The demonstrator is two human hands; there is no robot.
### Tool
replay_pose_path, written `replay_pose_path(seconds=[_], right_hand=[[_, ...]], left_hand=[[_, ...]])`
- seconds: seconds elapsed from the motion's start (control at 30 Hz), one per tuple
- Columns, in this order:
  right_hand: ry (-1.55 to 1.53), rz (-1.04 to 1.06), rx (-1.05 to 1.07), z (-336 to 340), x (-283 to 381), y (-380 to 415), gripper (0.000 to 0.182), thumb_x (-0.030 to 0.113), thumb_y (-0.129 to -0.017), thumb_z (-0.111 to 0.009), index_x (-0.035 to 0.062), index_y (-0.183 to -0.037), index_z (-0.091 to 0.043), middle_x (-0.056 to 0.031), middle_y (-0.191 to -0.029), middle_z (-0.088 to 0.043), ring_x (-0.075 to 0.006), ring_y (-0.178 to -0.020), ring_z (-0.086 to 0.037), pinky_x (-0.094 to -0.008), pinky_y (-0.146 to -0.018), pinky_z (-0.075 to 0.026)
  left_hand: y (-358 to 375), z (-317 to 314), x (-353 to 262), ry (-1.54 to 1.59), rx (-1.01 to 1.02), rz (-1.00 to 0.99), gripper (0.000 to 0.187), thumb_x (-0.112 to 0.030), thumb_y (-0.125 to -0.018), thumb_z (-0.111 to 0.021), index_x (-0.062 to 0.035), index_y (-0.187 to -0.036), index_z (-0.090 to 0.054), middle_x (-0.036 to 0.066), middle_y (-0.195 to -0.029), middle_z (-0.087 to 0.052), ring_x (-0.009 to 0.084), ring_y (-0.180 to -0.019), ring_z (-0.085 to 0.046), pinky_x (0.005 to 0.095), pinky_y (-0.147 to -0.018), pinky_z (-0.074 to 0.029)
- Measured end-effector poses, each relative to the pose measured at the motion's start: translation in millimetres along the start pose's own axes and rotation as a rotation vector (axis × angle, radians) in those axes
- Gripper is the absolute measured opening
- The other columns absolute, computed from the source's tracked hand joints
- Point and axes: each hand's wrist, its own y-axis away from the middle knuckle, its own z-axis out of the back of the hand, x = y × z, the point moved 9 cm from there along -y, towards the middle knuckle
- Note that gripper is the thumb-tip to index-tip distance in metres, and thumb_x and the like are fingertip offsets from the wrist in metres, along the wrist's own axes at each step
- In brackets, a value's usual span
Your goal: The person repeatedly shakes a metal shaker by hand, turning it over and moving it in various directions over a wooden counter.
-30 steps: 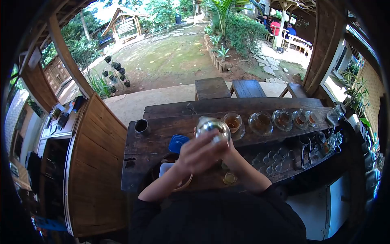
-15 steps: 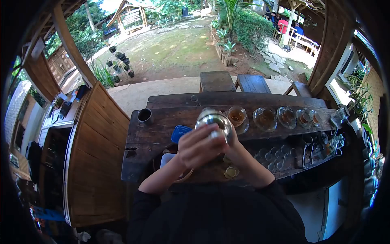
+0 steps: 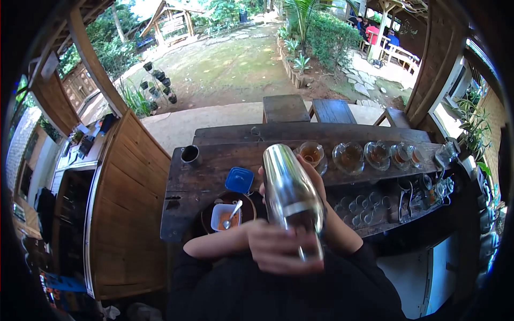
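A shiny metal cocktail shaker (image 3: 286, 179) is tilted in front of my chest, its far end pointing up and away. My left hand (image 3: 284, 249) is wrapped over its near end, slightly blurred. From behind and the right side, my right hand (image 3: 316, 179) grips the shaker's body, with its fingertips showing at the left edge. Left of the shaker stand a white plastic tub (image 3: 215, 218) of orange-brown powder with a spoon (image 3: 233, 214) in it and a blue lid (image 3: 239, 180). Just beyond my right hand is a glass cup of amber drink (image 3: 311, 152).
Several more filled glass cups (image 3: 352, 153) on saucers line the dark wooden counter (image 3: 214, 155). Small glasses (image 3: 369, 200) stand on the lower shelf. A dark mug (image 3: 190, 154) sits at the left, stools (image 3: 286, 108) beyond. People (image 3: 375, 35) sit far off at upper right.
The shaker has swung down toward me and now shows its full length. My left hand has dropped with it, uncovering the tub, spoon and blue lid.
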Motion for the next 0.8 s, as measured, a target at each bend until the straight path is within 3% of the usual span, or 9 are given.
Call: replay_pose_path(seconds=[0.1, 0.13, 0.17, 0.37, 0.47, 0.5, 0.6, 0.67, 0.8], right_hand=[[-0.081, -0.033, 0.116, -7.8, -0.4, -2.8, 0.06, 0.046, -0.095, -0.04, -0.0017, -0.131, -0.043, -0.0238, -0.123, -0.053, -0.0408, -0.108, -0.057, -0.054, -0.084, -0.052], [-0.116, -0.101, 0.089, 24.2, 2.4, -9.2, 0.059, 0.046, -0.096, -0.038, -0.0017, -0.129, -0.045, -0.0231, -0.121, -0.055, -0.0387, -0.107, -0.058, -0.0527, -0.085, -0.052], [-0.007, -0.008, -0.157, 92.0, 13.3, -14.0, 0.054, 0.044, -0.096, -0.038, -0.0007, -0.123, -0.051, -0.0211, -0.114, -0.06, -0.0343, -0.102, -0.062, -0.0493, -0.085, -0.053], [0.043, -0.006, 0.026, -16.3, 2.7, -5.8, 0.057, 0.044, -0.096, -0.039, -0.003, -0.128, -0.046, -0.021, -0.113, -0.06, -0.0338, -0.102, -0.061, -0.0468, -0.089, -0.051], [-0.066, -0.051, 0.096, -24.2, -1.8, -6.1, 0.063, 0.05, -0.094, -0.043, 0.0022, -0.134, -0.041, -0.0212, -0.125, -0.052, -0.041, -0.109, -0.055, -0.0532, -0.091, -0.049], [-0.025, -0.05, 0.015, 10.2, 4.7, -15.7, 0.058, 0.047, -0.095, -0.039, 0.0002, -0.128, -0.046, -0.0207, -0.118, -0.057, -0.0368, -0.104, -0.059, -0.0497, -0.09, -0.05], [-0.1, 0.084, 0.108, 81.0, 29.7, -32.0, 0.053, 0.042, -0.096, -0.034, -0.0017, -0.116, -0.055, -0.019, -0.105, -0.064, -0.0309, -0.1, -0.063, -0.0451, -0.087, -0.053], [0.023, 0.121, 0.06, 43.4, 32.7, -28.3, 0.051, 0.041, -0.096, -0.035, -0.001, -0.118, -0.054, -0.0196, -0.106, -0.063, -0.0314, -0.099, -0.063, -0.0462, -0.086, -0.053], [-0.024, -0.05, 0.082, -22.6, 0.0, -6.7, 0.061, 0.046, -0.094, -0.044, -0.0004, -0.133, -0.042, -0.0245, -0.125, -0.05, -0.0417, -0.107, -0.055, -0.053, -0.087, -0.051]], left_hand=[[-41.3, 3.3, 1.8, 0.048, 0.039, -0.22, 0.018, -0.016, -0.078, -0.07, -0.0245, -0.093, -0.07, 0.005, -0.091, -0.069, 0.0168, -0.09, -0.068, 0.0355, -0.079, -0.054], [-32.9, -8.1, 27.2, -0.002, 0.284, 0.056, 0.019, -0.016, -0.076, -0.073, -0.0229, -0.093, -0.071, 0.003, -0.097, -0.069, 0.0204, -0.095, -0.067, 0.0372, -0.083, -0.053], [-9.5, -15.1, 51.1, -0.058, 0.184, 0.042, 0.018, -0.015, -0.078, -0.066, -0.0065, -0.093, -0.069, 0.012, -0.1, -0.068, 0.0262, -0.096, -0.066, 0.039, -0.082, -0.055], [-8.0, 0.0, 34.4, -0.17, -0.097, 0.273, 0.024, -0.008, -0.076, -0.069, -0.0131, -0.099, -0.069, 0.005, -0.106, -0.067, 0.0253, -0.101, -0.065, 0.0407, -0.088, -0.052], [0.6, 6.4, -0.6, -0.016, -0.152, -0.231, 0.033, -0.016, -0.079, -0.068, -0.0219, -0.112, -0.065, 0.001, -0.112, -0.063, 0.0178, -0.102, -0.064, 0.0344, -0.098, -0.044], [-24.9, 3.0, 16.8, -0.109, 0.378, -0.041, 0.031, -0.017, -0.088, -0.055, -0.0125, -0.117, -0.062, 0.01, -0.121, -0.062, 0.0168, -0.105, -0.064, 0.03, -0.093, -0.049], [-14.7, -16.7, 102.0, -0.069, 0.211, 0.383, 0.026, -0.003, -0.069, -0.069, -0.0124, -0.093, -0.072, 0.007, -0.102, -0.068, 0.0288, -0.1, -0.066, 0.0394, -0.083, -0.054], [-6.7, -10.8, 93.6, -0.163, 0.225, 0.287, 0.031, -0.011, -0.079, -0.065, -0.009, -0.11, -0.066, 0.008, -0.114, -0.064, 0.028, -0.102, -0.065, 0.04, -0.088, -0.052], [-33.1, 4.5, 39.4, -0.051, 0.215, 0.177, 0.021, -0.015, -0.076, -0.072, -0.0133, -0.097, -0.07, 0.007, -0.102, -0.067, 0.0242, -0.095, -0.067, 0.0402, -0.085, -0.054]])
